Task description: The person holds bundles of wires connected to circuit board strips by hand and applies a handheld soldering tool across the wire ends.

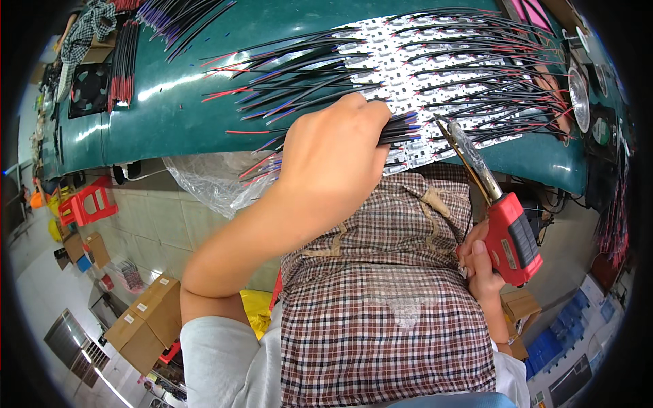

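My left hand (333, 146) is closed over a bunch of black wires (400, 129), whose blue-marked ends poke out on its right, over the near rows of white circuit boards (391, 47). Those boards lie side by side on a green tabletop (163, 126), with black and red wires trailing off both sides. Lower right, my right hand (479, 262) grips a red and black soldering gun (513, 245). Its long tip and a thin feed tube slant up to the boards, just right of the wire ends. Whether the tip touches a board I cannot tell.
Loose wire bundles (180, 24) and a red-tipped bundle (122, 68) lie at the far left beside a black fan (88, 90). Metal dishes (578, 102) stand at the right edge. A clear plastic bag (211, 178) hangs under the table's front edge. A checked apron (388, 333) covers my lap.
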Demonstrator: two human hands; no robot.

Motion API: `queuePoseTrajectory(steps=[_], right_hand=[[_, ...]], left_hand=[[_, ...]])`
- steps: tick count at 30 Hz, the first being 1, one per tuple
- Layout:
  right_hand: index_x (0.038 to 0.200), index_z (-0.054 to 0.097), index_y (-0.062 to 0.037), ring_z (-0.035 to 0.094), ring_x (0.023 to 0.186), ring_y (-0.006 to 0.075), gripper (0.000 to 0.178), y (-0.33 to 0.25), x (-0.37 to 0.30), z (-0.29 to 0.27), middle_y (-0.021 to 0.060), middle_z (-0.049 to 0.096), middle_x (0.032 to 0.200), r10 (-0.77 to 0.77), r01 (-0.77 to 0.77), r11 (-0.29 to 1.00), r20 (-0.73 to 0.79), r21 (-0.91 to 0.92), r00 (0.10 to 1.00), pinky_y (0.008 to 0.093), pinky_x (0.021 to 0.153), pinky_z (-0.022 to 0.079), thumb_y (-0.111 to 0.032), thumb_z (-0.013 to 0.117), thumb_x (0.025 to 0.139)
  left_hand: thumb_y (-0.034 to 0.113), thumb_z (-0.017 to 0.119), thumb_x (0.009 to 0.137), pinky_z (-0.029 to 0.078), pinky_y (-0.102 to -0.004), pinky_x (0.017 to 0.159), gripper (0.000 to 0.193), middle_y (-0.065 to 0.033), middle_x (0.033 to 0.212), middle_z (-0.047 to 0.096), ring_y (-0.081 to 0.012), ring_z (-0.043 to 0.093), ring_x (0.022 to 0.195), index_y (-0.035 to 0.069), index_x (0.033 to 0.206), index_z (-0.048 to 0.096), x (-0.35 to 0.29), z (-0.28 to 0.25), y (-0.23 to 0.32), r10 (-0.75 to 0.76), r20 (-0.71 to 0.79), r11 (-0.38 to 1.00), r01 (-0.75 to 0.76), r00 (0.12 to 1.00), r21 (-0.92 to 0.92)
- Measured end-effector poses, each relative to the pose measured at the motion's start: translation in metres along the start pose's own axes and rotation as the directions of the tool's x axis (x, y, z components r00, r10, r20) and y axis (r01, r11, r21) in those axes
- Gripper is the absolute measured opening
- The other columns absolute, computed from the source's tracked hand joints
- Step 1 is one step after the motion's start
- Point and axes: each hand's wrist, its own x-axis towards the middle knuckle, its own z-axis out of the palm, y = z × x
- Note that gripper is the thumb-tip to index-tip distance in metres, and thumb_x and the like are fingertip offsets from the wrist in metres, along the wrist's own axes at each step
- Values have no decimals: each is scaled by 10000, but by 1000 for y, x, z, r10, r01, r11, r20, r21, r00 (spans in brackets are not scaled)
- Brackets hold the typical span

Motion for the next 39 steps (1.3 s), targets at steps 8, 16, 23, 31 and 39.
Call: queuePoseTrajectory(steps=[8, 16, 23, 31, 39], right_hand=[[1011, 535, 24, 373, 442, 49, 136, 2, -9, -3, 64, 540, 690, 62, -57, 992, 43, -115, 997, 207, 456, 358, -89, 548, 936], [1161, 523, 30, 417, 489, 49, 260, 10, -11, -6, 56, 556, 707, 33, -13, 981, 102, -194, 994, 201, 462, 346, -101, 561, 940], [928, 542, -4, 435, 491, 65, 109, 13, -5, -4, 51, 543, 704, 79, -40, 966, 141, -257, 987, 216, 459, 352, -110, 545, 950], [919, 624, 9, 601, 691, 166, 37, 11, -1, -8, 69, 624, 784, 130, -90, 965, 151, -245, 980, 309, 645, 488, -18, 619, 895], [991, 634, 22, 619, 726, 172, 100, 14, -3, -12, 80, 641, 823, 92, -36, 953, 172, -302, 981, 314, 668, 503, -21, 617, 902]], left_hand=[[108, 700, 766, 498, -422, 677, 189, -135, 846, 653, -340, 643, 772, 32, 935, 663, -2, 16, -2, -48, -54, 999, 47, 997, -17], [126, 749, 689, 484, -415, 624, 215, -125, 746, 639, -330, 633, 708, 38, 860, 654, 0, 24, -2, -60, -117, 998, 57, 991, -24], [128, 766, 663, 479, -417, 615, 233, -127, 746, 628, -332, 626, 703, 33, 837, 645, -2, 32, -3, -34, -187, 999, 32, 982, -15], [117, 760, 653, 489, -421, 626, 199, -134, 748, 634, -342, 627, 706, 22, 781, 641, 4, 30, -4, 6, -182, 1000, -6, 983, 0], [127, 768, 662, 501, -424, 652, 197, -150, 765, 657, -343, 642, 732, 14, 783, 662, 9, 24, -3, 0, -123, 1000, 2, 992, 12]])
